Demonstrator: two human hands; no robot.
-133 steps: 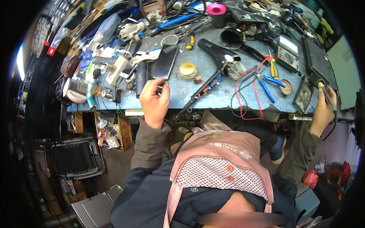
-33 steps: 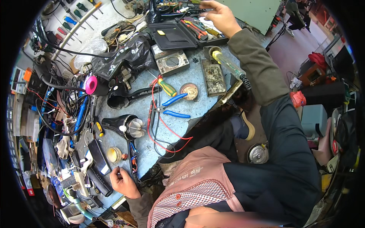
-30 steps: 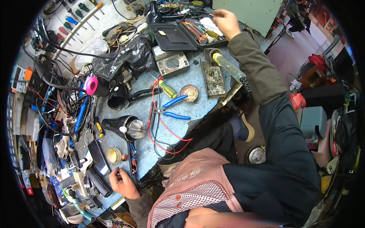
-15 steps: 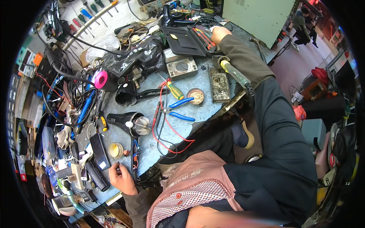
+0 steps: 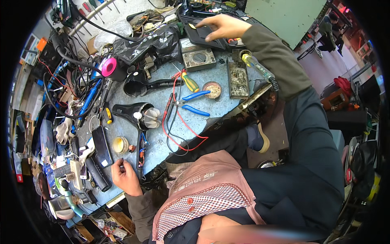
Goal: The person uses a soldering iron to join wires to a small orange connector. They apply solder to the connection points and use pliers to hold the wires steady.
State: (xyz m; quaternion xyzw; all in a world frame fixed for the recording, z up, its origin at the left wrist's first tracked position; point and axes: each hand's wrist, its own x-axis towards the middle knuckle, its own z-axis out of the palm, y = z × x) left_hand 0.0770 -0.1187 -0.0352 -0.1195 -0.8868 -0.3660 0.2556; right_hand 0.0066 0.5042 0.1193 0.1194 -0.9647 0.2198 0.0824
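Observation:
My right hand (image 5: 227, 27) reaches over the open black tool case (image 5: 199, 38) at the back of the bench. Its thumb and fingers are apart with nothing between them. A small yellow piece (image 5: 192, 25) lies on the case by its fingertips. At the near left bench edge rests my left hand (image 5: 126, 179), fingers curled in; what they hold, if anything, is hidden. Near it are a black phone (image 5: 102, 145), a round jar of yellowish paste (image 5: 120, 144) and an opened black hair dryer (image 5: 132, 114) with its fan and wires exposed.
Mid-bench lie blue-handled pliers (image 5: 196, 110), a green-yellow screwdriver (image 5: 190, 82), a small round tin (image 5: 212, 90), a multimeter (image 5: 199, 59) with red and black leads, and a metal tray (image 5: 238, 81). A soldering iron (image 5: 258, 67) stands by my right forearm. Clutter covers the left.
My right hand has moved left from the tools at the case's right side to above the case, and its fingers have spread. The left hand stays at the bench edge. The view has shifted slightly.

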